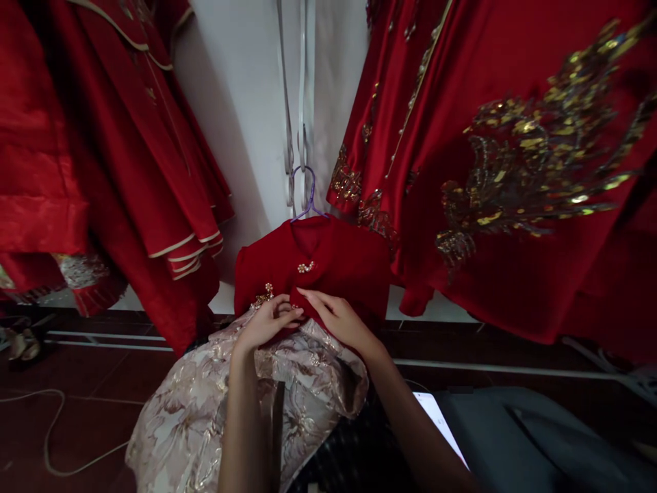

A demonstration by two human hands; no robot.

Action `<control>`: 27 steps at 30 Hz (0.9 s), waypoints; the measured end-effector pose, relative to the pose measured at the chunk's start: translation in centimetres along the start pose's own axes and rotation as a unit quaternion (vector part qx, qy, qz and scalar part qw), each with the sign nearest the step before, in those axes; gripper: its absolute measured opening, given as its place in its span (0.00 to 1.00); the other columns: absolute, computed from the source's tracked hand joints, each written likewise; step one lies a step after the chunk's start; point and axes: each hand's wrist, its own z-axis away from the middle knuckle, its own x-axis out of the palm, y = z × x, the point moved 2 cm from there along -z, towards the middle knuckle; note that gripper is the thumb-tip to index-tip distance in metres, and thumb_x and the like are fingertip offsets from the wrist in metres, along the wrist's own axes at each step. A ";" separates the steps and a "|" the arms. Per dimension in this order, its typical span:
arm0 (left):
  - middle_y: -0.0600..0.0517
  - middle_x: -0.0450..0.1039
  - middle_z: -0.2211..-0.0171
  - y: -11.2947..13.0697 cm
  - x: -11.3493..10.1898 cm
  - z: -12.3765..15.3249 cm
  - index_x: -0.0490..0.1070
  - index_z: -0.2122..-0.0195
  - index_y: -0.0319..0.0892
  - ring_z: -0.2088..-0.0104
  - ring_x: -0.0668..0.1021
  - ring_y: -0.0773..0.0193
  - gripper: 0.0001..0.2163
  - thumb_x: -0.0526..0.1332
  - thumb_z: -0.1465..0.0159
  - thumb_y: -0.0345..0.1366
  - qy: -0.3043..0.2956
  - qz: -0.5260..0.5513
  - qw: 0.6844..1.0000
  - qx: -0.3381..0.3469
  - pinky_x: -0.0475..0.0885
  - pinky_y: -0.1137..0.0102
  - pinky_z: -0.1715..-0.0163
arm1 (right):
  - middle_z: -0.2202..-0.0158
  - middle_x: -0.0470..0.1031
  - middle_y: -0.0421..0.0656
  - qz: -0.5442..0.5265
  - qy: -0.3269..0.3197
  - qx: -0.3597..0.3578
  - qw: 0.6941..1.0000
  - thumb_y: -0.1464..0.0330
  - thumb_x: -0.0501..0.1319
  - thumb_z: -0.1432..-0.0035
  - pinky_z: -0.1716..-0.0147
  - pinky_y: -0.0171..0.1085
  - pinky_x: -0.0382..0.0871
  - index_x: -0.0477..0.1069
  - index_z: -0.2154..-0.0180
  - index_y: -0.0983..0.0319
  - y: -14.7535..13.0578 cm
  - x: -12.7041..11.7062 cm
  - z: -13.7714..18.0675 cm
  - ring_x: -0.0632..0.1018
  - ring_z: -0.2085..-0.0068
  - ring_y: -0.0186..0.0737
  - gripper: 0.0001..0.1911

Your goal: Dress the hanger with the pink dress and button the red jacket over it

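Note:
A red short-bodied top (349,250) hangs on a purple hanger (311,195), with flower-shaped beaded ornaments (306,267) down its front. Below its waist spreads a pale floral brocade skirt (179,404) with a metallic sheen; whether the two are sewn together I cannot tell. My left hand (269,322) is at the lower front of the top, fingers curled on the cloth near a beaded ornament. Facing it, my right hand (336,318) grips the front edge of the red cloth, fingers pointing left. The fingertips partly hide what lies between them.
Red garments (154,157) hang on the left, and a red gown (513,274) with gold sequins hangs on the right. White rack bars (493,371) run low along the wall. A lit phone (439,424) lies beside a grey cushioned surface (493,431). A cable (48,438) crosses the floor.

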 end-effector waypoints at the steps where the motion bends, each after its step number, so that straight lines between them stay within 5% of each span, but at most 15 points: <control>1: 0.50 0.75 0.68 0.0 -0.2 -0.1 0.69 0.62 0.39 0.65 0.79 0.63 0.17 0.66 0.49 0.43 0.010 -0.009 1.000 -0.003 0.76 0.67 0.64 | 0.49 0.72 0.39 -0.001 -0.002 0.002 1.000 0.60 0.51 0.38 0.44 0.45 0.61 0.68 0.48 0.53 0.0 -0.1 0.0 0.71 0.47 0.41 0.19; 9: 0.53 0.72 0.76 0.3 -3.1 0.2 0.71 0.73 0.39 0.76 0.76 0.68 0.15 0.66 0.51 0.47 0.171 -0.030 0.984 0.038 0.76 0.71 0.71 | 0.49 0.71 0.41 0.039 -0.043 -0.004 0.998 0.61 0.53 0.40 0.46 0.46 0.63 0.67 0.48 0.52 0.4 -0.7 0.2 0.72 0.48 0.42 0.18; 13: 0.55 0.71 0.78 0.2 -4.8 0.7 0.70 0.72 0.39 0.77 0.74 0.70 0.13 0.66 0.50 0.44 0.256 -0.104 0.956 0.094 0.73 0.75 0.75 | 0.57 0.76 0.43 0.061 -0.005 -0.023 0.998 0.62 0.55 0.41 0.54 0.43 0.69 0.72 0.56 0.56 0.4 -1.0 0.1 0.76 0.55 0.41 0.13; 15: 0.54 0.72 0.77 0.4 -4.6 1.0 0.70 0.72 0.40 0.75 0.74 0.69 0.11 0.65 0.49 0.42 0.223 -0.157 0.956 0.108 0.71 0.75 0.74 | 0.62 0.77 0.43 0.047 0.024 -0.021 0.998 0.63 0.55 0.41 0.59 0.40 0.71 0.73 0.62 0.58 0.3 -0.7 0.0 0.77 0.60 0.39 0.10; 19: 0.51 0.74 0.72 1.1 -2.8 1.9 0.71 0.68 0.41 0.71 0.75 0.65 0.10 0.64 0.47 0.41 0.067 -0.194 0.975 0.088 0.71 0.72 0.70 | 0.63 0.75 0.43 -0.010 0.008 0.000 1.000 0.61 0.60 0.46 0.66 0.37 0.73 0.69 0.61 0.60 -0.1 0.8 0.2 0.77 0.64 0.37 0.12; 22: 0.52 0.73 0.72 2.1 -1.6 2.5 0.72 0.66 0.42 0.71 0.74 0.65 0.10 0.61 0.44 0.42 0.029 -0.218 0.970 0.099 0.70 0.72 0.70 | 0.63 0.74 0.43 -0.025 0.022 0.010 0.999 0.61 0.64 0.51 0.70 0.34 0.72 0.66 0.59 0.60 -0.1 1.7 0.3 0.76 0.66 0.36 0.17; 27: 0.52 0.74 0.70 2.8 -1.2 3.0 0.73 0.66 0.39 0.70 0.73 0.67 0.12 0.56 0.40 0.42 -0.021 -0.264 0.960 0.090 0.68 0.74 0.70 | 0.72 0.71 0.39 0.027 0.044 0.021 0.998 0.62 0.65 0.52 0.74 0.32 0.68 0.67 0.67 0.61 0.5 1.7 0.1 0.72 0.72 0.32 0.13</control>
